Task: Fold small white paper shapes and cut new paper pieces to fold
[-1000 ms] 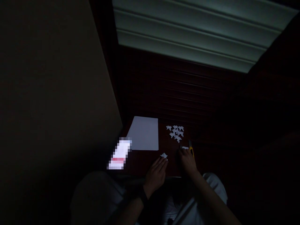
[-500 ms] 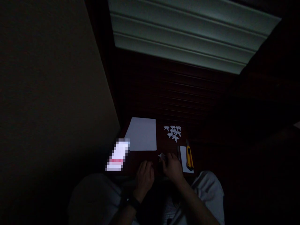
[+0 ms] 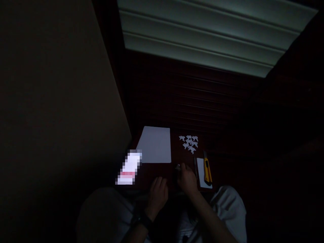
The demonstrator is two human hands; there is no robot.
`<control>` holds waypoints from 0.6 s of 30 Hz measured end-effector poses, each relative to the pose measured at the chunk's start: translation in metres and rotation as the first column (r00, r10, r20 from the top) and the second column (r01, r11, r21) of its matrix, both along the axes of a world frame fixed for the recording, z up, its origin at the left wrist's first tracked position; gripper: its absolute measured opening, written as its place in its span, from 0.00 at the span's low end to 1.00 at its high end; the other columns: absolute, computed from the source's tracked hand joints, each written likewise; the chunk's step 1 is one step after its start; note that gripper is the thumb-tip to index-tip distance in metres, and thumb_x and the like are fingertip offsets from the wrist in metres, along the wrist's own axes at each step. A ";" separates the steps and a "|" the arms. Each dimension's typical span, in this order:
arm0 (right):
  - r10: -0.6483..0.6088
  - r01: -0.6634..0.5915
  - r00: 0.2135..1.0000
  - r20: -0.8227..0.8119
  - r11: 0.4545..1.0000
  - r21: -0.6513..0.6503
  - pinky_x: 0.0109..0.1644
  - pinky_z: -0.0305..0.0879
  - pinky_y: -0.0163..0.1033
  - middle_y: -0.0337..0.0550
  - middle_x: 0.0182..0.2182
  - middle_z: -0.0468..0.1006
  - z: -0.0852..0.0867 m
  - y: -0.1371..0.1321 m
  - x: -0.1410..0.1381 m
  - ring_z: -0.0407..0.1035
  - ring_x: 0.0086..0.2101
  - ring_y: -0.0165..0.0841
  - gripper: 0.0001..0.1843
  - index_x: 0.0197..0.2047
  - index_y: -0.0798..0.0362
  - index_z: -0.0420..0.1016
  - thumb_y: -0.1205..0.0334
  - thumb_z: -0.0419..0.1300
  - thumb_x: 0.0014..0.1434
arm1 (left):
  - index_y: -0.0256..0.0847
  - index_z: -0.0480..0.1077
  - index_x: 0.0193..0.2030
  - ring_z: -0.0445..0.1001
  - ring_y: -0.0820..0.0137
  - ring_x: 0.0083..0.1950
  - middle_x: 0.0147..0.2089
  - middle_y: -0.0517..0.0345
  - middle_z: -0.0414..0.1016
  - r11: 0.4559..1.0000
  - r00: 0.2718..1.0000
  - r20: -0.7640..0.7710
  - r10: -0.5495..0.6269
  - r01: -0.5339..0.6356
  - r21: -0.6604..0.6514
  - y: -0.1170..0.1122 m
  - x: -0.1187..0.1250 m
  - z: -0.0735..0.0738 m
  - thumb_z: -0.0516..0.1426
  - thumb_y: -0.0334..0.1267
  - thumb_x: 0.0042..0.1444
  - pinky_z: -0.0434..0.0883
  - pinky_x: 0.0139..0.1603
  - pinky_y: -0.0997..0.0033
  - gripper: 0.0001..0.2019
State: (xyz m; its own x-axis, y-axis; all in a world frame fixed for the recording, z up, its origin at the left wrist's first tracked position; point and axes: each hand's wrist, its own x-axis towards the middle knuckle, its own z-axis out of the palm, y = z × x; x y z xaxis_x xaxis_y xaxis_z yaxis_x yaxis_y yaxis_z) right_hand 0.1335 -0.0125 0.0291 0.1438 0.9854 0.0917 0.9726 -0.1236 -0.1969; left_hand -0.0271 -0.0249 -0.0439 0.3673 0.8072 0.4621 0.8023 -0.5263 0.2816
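Note:
In the dim head view, my right hand [image 3: 186, 179] is closed at the front of the dark table, its fingers pinching a small folded white paper piece [image 3: 178, 167]. The hand partly covers that piece. My left hand [image 3: 159, 192] lies at the table's near edge with its fingers stretched out, holding nothing. Beyond my right hand lies a loose group of several small folded paper figures [image 3: 189, 143]. A large white sheet of paper [image 3: 155, 145] lies flat on the far left part of the table.
A yellow utility knife [image 3: 207, 171] lies on a small white paper [image 3: 201, 170] at the right, with a dark slim pen-like object [image 3: 194, 164] beside it. A bright, pixelated phone-like screen [image 3: 129, 167] stands at the left. A slatted shutter [image 3: 197, 37] and a wall [image 3: 55, 84] enclose the space.
The folded paper piece has shifted slightly within my right hand's fingers and less of it shows. The whole view has moved a little; my left hand stays at the table edge.

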 end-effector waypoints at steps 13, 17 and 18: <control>0.098 -0.089 0.994 0.041 0.978 -0.186 0.35 0.59 0.35 0.49 0.39 0.70 0.020 0.039 0.021 0.69 0.37 0.37 0.16 0.46 0.54 0.58 0.69 0.53 0.53 | 0.37 0.67 0.44 0.68 0.60 0.47 0.43 0.49 0.70 0.997 1.000 -0.017 0.011 -0.010 0.079 -0.001 0.000 -0.011 0.49 0.28 0.54 0.66 0.51 0.56 0.12; 0.134 -0.126 0.990 0.032 0.974 -0.187 0.36 0.58 0.36 0.50 0.39 0.70 0.015 0.035 0.020 0.69 0.38 0.38 0.17 0.47 0.53 0.57 0.68 0.53 0.53 | 0.38 0.67 0.44 0.68 0.60 0.47 0.43 0.49 0.70 0.996 1.000 -0.006 0.004 -0.004 0.086 -0.001 -0.001 -0.015 0.49 0.28 0.54 0.66 0.51 0.55 0.12; 0.144 -0.136 0.989 0.033 0.974 -0.182 0.36 0.58 0.36 0.50 0.40 0.70 0.013 0.034 0.020 0.69 0.39 0.38 0.18 0.47 0.53 0.57 0.70 0.54 0.52 | 0.39 0.68 0.44 0.68 0.60 0.47 0.43 0.49 0.70 0.996 1.000 -0.005 0.003 -0.003 0.086 -0.001 -0.001 -0.015 0.49 0.28 0.54 0.66 0.51 0.55 0.12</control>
State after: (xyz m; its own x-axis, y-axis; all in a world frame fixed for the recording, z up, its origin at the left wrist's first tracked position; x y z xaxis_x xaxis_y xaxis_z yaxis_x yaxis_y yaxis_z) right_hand 0.1539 0.0218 0.0424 0.0029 0.9964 -0.0844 0.9902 -0.0146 -0.1387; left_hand -0.0279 -0.0261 -0.0594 0.3674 0.7659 0.5277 0.8055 -0.5457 0.2313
